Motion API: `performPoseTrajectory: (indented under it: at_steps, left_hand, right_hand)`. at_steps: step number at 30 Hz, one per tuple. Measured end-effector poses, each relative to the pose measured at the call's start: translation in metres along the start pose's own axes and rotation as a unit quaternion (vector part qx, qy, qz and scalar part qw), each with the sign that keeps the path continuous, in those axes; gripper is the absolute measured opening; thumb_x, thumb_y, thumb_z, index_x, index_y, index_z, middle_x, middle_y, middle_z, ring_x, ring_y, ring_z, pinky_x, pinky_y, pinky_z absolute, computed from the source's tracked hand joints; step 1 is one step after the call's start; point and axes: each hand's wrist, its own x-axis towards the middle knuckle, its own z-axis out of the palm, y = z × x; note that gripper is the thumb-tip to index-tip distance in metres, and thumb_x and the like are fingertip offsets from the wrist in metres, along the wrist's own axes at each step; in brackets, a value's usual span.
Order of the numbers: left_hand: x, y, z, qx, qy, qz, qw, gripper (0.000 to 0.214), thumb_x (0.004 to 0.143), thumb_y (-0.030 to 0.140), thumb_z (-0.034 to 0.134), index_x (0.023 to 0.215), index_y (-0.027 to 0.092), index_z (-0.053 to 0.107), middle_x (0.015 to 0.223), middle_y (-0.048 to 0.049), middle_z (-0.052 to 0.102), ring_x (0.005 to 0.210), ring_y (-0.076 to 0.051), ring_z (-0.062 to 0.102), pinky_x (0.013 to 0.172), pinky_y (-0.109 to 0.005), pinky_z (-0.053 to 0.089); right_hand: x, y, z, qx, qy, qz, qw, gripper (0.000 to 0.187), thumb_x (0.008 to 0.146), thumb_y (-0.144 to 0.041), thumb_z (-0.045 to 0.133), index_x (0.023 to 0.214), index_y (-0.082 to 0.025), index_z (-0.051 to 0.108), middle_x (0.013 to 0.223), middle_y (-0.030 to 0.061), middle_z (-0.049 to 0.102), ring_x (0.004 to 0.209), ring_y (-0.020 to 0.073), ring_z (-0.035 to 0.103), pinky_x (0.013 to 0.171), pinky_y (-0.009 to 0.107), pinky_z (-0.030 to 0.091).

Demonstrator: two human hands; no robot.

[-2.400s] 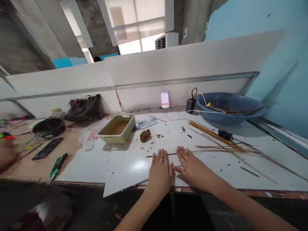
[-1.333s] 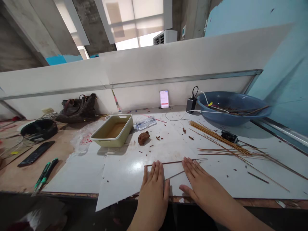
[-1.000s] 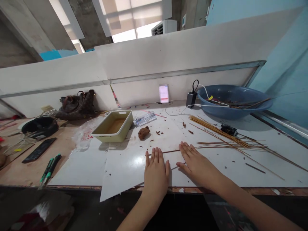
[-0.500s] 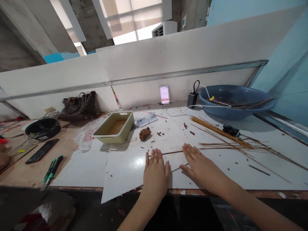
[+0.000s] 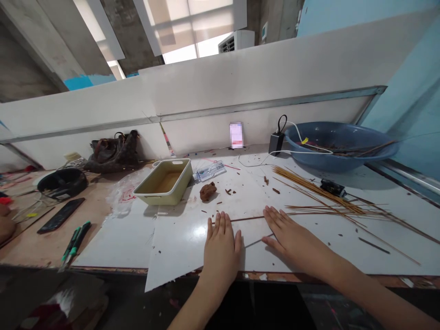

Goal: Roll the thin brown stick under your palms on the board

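Observation:
My left hand (image 5: pixel 222 243) lies flat, palm down, on a white sheet (image 5: pixel 178 247), its fingertips just below the left end of a thin brown stick (image 5: pixel 247 219). My right hand (image 5: pixel 288 240) lies flat too, its fingertips at the stick. A second short stick (image 5: pixel 257 241) runs beside my right thumb. Neither hand grips anything. To the right, a loose bunch of thin brown sticks (image 5: pixel 319 197) spreads across the white surface. Small brown bits are scattered about, and a lump of brown clay (image 5: pixel 208 191) sits ahead of my left hand.
A cream tray (image 5: pixel 163 182) stands left of the clay. A blue basin (image 5: pixel 340 142) with a white cable and sticks sits back right. Past the sheet lie a black bowl (image 5: pixel 62 183), a phone (image 5: pixel 61 215) and green-handled knives (image 5: pixel 76 243). Another person's hand (image 5: pixel 5 228) shows at the far left.
Both hands have slid forward from near the table edge, bringing their fingertips up to the stick. My right hand has also shifted slightly right.

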Motion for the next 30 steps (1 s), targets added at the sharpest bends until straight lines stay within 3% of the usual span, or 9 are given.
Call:
performPoseTrajectory:
  at_steps: [3, 5, 7, 11, 13, 18, 20, 27, 30]
  left_hand:
    - [-0.032, -0.008, 0.013, -0.002, 0.040, 0.039, 0.998, 0.061, 0.110, 0.033, 0.038, 0.166, 0.007, 0.040, 0.171, -0.0187, 0.042, 0.161, -0.032, 0.037, 0.132, -0.059, 0.034]
    - [-0.040, -0.011, 0.019, -0.008, 0.052, 0.048, 0.997, 0.061, 0.111, 0.035, 0.038, 0.167, 0.011, 0.039, 0.171, -0.0174, 0.043, 0.160, -0.033, 0.040, 0.131, -0.061, 0.035]
    - [-0.030, -0.010, 0.018, -0.011, 0.053, 0.037, 0.998, 0.060, 0.111, 0.035, 0.038, 0.166, 0.012, 0.041, 0.169, -0.0181, 0.047, 0.160, -0.034, 0.041, 0.131, -0.062, 0.033]
    - [0.010, -0.001, 0.006, -0.018, 0.028, -0.015, 0.999, 0.061, 0.110, 0.033, 0.038, 0.162, 0.003, 0.047, 0.165, -0.0251, 0.050, 0.160, -0.036, 0.040, 0.132, -0.063, 0.029]
    - [0.014, 0.001, 0.003, -0.019, 0.017, -0.034, 0.999, 0.060, 0.111, 0.033, 0.036, 0.160, 0.000, 0.048, 0.164, -0.0269, 0.049, 0.160, -0.036, 0.040, 0.132, -0.062, 0.029]
    - [-0.033, -0.001, 0.011, -0.019, 0.049, 0.000, 0.999, 0.061, 0.112, 0.035, 0.036, 0.166, 0.009, 0.042, 0.167, -0.0206, 0.048, 0.159, -0.035, 0.041, 0.132, -0.063, 0.031]
    - [-0.041, -0.003, 0.013, -0.018, 0.058, 0.008, 0.998, 0.062, 0.111, 0.036, 0.037, 0.168, 0.012, 0.039, 0.168, -0.0192, 0.047, 0.159, -0.036, 0.041, 0.131, -0.065, 0.032]
    - [0.013, 0.001, -0.004, -0.015, 0.008, -0.053, 0.998, 0.060, 0.111, 0.033, 0.036, 0.157, -0.003, 0.050, 0.165, -0.0278, 0.048, 0.160, -0.035, 0.040, 0.134, -0.061, 0.025]
    - [-0.001, -0.003, -0.004, -0.011, 0.014, -0.034, 0.999, 0.059, 0.111, 0.031, 0.034, 0.159, 0.000, 0.049, 0.166, -0.0247, 0.047, 0.160, -0.033, 0.041, 0.134, -0.062, 0.025]
  right_hand:
    - [-0.030, -0.002, 0.011, -0.011, 0.009, -0.008, 1.000, 0.086, 0.110, -0.063, 0.041, 0.174, -0.014, 0.008, 0.175, 0.0189, 0.029, 0.159, 0.0359, 0.039, 0.127, 0.053, 0.042]
    - [-0.036, 0.000, 0.013, -0.007, 0.005, -0.011, 1.000, 0.086, 0.110, -0.064, 0.043, 0.174, -0.018, 0.008, 0.176, 0.0154, 0.028, 0.159, 0.0354, 0.040, 0.127, 0.051, 0.043]
    - [-0.025, 0.004, 0.010, -0.002, -0.005, -0.011, 1.000, 0.085, 0.110, -0.065, 0.042, 0.174, -0.018, 0.011, 0.175, 0.0156, 0.031, 0.159, 0.0347, 0.039, 0.128, 0.051, 0.041]
    - [0.013, 0.009, -0.001, -0.006, -0.033, 0.008, 0.999, 0.087, 0.110, -0.067, 0.034, 0.172, -0.008, 0.022, 0.172, 0.0229, 0.035, 0.160, 0.0349, 0.036, 0.131, 0.053, 0.034]
    - [0.016, 0.007, -0.002, -0.014, -0.037, 0.015, 0.999, 0.087, 0.110, -0.067, 0.032, 0.170, -0.004, 0.026, 0.172, 0.0250, 0.035, 0.161, 0.0356, 0.035, 0.131, 0.054, 0.033]
    - [-0.028, -0.002, 0.006, -0.019, -0.003, -0.015, 1.000, 0.086, 0.110, -0.065, 0.038, 0.174, -0.012, 0.015, 0.173, 0.0207, 0.033, 0.158, 0.0359, 0.041, 0.127, 0.053, 0.042]
    - [-0.034, -0.002, 0.006, -0.014, -0.002, -0.016, 1.000, 0.085, 0.111, -0.064, 0.038, 0.174, -0.014, 0.013, 0.174, 0.0187, 0.032, 0.158, 0.0353, 0.040, 0.127, 0.052, 0.042]
    - [0.019, 0.007, -0.007, 0.001, -0.028, 0.020, 0.999, 0.085, 0.111, -0.067, 0.028, 0.173, -0.009, 0.021, 0.172, 0.0219, 0.036, 0.162, 0.0342, 0.032, 0.133, 0.055, 0.029]
    - [0.005, 0.003, 0.000, -0.013, -0.016, 0.021, 1.000, 0.086, 0.111, -0.067, 0.028, 0.172, -0.007, 0.024, 0.173, 0.0232, 0.035, 0.162, 0.0336, 0.033, 0.132, 0.053, 0.030]
